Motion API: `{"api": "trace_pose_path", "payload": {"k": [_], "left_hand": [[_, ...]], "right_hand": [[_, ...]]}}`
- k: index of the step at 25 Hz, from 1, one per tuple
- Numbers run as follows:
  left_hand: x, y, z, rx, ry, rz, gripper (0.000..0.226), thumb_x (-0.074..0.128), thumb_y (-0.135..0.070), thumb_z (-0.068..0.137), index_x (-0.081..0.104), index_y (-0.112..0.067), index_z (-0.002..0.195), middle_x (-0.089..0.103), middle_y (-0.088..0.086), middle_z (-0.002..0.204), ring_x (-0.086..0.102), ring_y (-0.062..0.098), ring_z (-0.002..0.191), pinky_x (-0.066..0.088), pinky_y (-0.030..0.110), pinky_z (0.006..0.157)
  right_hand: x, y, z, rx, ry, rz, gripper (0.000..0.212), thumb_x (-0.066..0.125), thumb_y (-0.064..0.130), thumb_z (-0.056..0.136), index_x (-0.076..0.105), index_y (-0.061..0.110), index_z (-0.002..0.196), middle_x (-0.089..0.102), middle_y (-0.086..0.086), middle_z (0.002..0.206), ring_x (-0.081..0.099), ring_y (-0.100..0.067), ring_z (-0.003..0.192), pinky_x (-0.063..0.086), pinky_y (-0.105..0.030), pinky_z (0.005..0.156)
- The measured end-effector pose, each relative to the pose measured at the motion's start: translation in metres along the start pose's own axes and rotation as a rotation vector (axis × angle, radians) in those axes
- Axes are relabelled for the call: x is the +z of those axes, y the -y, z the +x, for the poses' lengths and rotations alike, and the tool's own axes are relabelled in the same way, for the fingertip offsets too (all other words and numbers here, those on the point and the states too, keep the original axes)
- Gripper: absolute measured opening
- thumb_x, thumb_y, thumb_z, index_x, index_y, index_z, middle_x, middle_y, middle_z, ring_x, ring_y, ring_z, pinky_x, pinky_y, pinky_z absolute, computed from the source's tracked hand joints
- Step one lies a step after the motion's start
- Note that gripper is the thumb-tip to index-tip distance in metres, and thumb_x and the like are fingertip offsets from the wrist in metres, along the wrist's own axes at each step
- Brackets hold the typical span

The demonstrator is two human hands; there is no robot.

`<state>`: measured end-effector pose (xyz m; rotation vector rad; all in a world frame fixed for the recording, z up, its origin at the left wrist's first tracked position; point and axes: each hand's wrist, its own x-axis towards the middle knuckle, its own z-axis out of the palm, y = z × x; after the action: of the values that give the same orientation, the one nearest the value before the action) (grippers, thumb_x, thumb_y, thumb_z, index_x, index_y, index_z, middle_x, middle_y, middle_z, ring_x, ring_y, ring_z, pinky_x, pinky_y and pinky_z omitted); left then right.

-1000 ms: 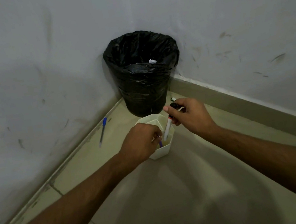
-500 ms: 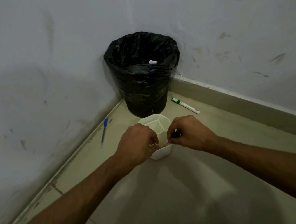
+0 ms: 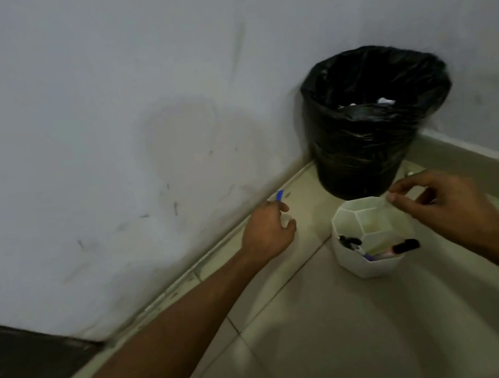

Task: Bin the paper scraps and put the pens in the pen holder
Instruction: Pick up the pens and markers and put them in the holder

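Fingers (image 3: 284, 208) of the left hand (image 3: 267, 235) curl loosely around the blue pen (image 3: 280, 195) lying on the floor to the left of the pen holder (image 3: 371, 267), close to the foot of the wall (image 3: 101, 130); only the pen's blue tip shows past the knuckles, and whether the grip has closed on it I cannot tell. On the other side, the right hand (image 3: 450, 206) hovers spread and empty just beyond the holder's right rim, thumb and forefinger apart, holding nothing. A small pale end of something lies on the floor behind that hand, right of the holder, too hidden to name.

Inside the holder, which is white with dividers, several pens already lie in the near compartments, one with a black cap leaning out to the right. Behind the holder stands the bin (image 3: 367, 154), lined with a black bag, with white paper scraps (image 3: 386, 100) showing inside it.

Judging by this, the scraps are binned and the pen-gathering step is under way. Next, the left hand needs a firm pinch on the blue pen, a lift off the floor, and a short carry right to drop it tip-down into a compartment.
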<state>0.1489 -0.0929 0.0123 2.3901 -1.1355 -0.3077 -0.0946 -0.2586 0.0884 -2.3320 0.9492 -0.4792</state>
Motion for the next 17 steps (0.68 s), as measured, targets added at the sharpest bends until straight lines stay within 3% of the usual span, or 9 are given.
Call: {"api": "trace_pose_path", "payload": {"k": [7,10,12,17], "left_hand": [[0.028,0.02,0.072,-0.026,0.165,0.218,0.036,0.062,-0.013,0.083,0.056,0.001,0.115,0.059,0.023,0.119,0.055,0.038,0.113,0.043,0.035,0.089],[0.041,0.022,0.087,-0.01,0.179,0.321,0.041,0.058,-0.007,0.082,0.052,-0.001,0.122,0.058,0.021,0.126,0.055,0.038,0.116,0.044,0.039,0.098],[0.046,0.026,0.088,-0.011,0.163,0.342,0.035,0.057,-0.009,0.083,0.054,-0.003,0.118,0.061,0.02,0.122,0.058,0.038,0.112,0.046,0.04,0.095],[0.037,-0.005,0.078,-0.175,0.051,-0.057,0.025,0.062,-0.025,0.086,0.069,-0.004,0.099,0.07,0.019,0.095,0.067,0.035,0.087,0.056,0.039,0.079]], "right_hand": [[0.01,-0.015,0.01,0.133,-0.029,0.047,0.013,0.068,0.035,0.089,0.073,0.029,0.1,0.069,0.011,0.095,0.065,-0.007,0.068,0.043,-0.02,0.055],[0.007,-0.03,0.008,0.172,-0.054,0.06,0.013,0.068,0.032,0.089,0.073,0.027,0.1,0.069,0.011,0.096,0.065,-0.01,0.068,0.043,-0.021,0.055],[0.005,-0.04,0.008,0.194,-0.063,0.059,0.012,0.068,0.032,0.089,0.074,0.027,0.099,0.069,0.012,0.097,0.066,-0.01,0.066,0.043,-0.021,0.056],[0.008,-0.067,0.013,0.282,-0.067,0.014,0.011,0.067,0.033,0.089,0.075,0.027,0.091,0.069,0.009,0.084,0.062,-0.005,0.068,0.041,-0.02,0.057]]}}
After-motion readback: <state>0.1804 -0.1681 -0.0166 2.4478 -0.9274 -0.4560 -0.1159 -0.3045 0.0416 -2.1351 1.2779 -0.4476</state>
